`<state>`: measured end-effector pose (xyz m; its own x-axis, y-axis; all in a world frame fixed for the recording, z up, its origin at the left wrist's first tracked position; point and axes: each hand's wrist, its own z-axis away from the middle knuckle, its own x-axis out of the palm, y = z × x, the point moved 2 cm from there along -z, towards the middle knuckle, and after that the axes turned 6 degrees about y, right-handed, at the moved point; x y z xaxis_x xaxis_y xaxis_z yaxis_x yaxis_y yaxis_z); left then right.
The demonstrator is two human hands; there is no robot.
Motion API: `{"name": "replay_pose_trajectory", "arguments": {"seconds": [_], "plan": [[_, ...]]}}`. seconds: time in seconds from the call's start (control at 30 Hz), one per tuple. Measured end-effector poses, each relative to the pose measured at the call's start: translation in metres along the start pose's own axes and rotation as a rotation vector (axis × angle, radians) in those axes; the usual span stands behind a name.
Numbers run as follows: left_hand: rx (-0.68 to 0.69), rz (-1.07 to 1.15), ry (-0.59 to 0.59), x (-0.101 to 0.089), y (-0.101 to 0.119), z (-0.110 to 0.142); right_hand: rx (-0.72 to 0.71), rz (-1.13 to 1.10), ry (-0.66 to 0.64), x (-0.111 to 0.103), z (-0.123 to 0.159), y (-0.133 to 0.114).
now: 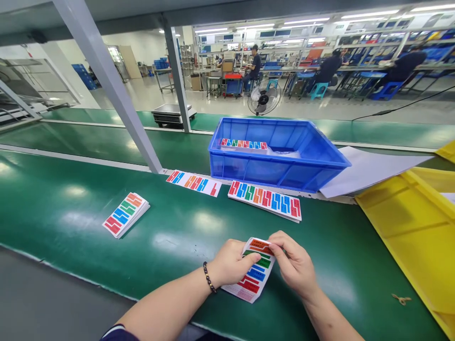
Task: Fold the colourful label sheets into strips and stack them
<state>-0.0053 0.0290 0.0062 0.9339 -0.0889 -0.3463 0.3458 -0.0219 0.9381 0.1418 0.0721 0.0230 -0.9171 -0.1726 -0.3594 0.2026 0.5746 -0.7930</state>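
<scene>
My left hand (231, 263) grips a label sheet (256, 279) printed with orange, green, blue and red shapes, its thumb flat across the green one. At the sheet's upper right corner, my right hand (295, 266) pinches the edge between thumb and fingers. Whether one sheet or several are held, I cannot tell. Beyond the hands lies a long stack of label sheets (265, 200). Left of that is a label strip (194, 183) with some shapes absent, showing white gaps. A shorter stack of labels (125, 214) rests farther left.
A blue bin (273, 171) with a label stack (243, 144) inside stands behind the sheets. At right are white paper (377, 168) and a yellow bin (408, 227). Rubber bands (401, 299) lie on the green surface (170, 270). A slanted post (110, 85) rises left.
</scene>
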Motion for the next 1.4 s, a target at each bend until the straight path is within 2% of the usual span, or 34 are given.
{"name": "replay_pose_trajectory", "arguments": {"seconds": [0.1,0.27,0.4,0.47,0.63,0.77,0.97,1.1,1.27,1.4], "plan": [[0.025,-0.064,-0.010,-0.002,0.002,0.000,-0.025,0.024,0.030,0.000,-0.001,-0.002],[0.081,-0.231,-0.053,-0.003,0.003,0.000,-0.005,0.012,-0.111,0.001,-0.001,-0.002],[0.126,-0.280,-0.092,-0.001,0.004,0.000,0.003,0.024,-0.102,0.002,0.000,-0.002],[0.116,-0.275,-0.096,-0.001,0.005,0.000,0.009,0.018,-0.113,0.003,-0.001,-0.002],[0.060,-0.343,-0.125,0.001,0.004,-0.001,0.009,0.045,-0.241,0.004,-0.004,-0.005],[0.048,-0.365,-0.160,0.002,0.006,-0.001,-0.007,0.099,-0.260,0.002,-0.003,-0.004],[0.000,-0.445,-0.224,0.005,0.005,0.000,0.079,0.039,-0.380,0.003,-0.002,-0.004],[0.003,-0.466,-0.266,0.008,0.004,0.000,0.052,0.016,-0.364,0.003,-0.001,-0.004],[0.002,-0.460,-0.268,0.007,0.006,0.000,0.102,-0.002,-0.399,0.004,-0.001,-0.005],[0.009,-0.421,-0.284,0.007,0.007,0.000,0.078,-0.009,-0.356,0.004,-0.002,-0.007]]}}
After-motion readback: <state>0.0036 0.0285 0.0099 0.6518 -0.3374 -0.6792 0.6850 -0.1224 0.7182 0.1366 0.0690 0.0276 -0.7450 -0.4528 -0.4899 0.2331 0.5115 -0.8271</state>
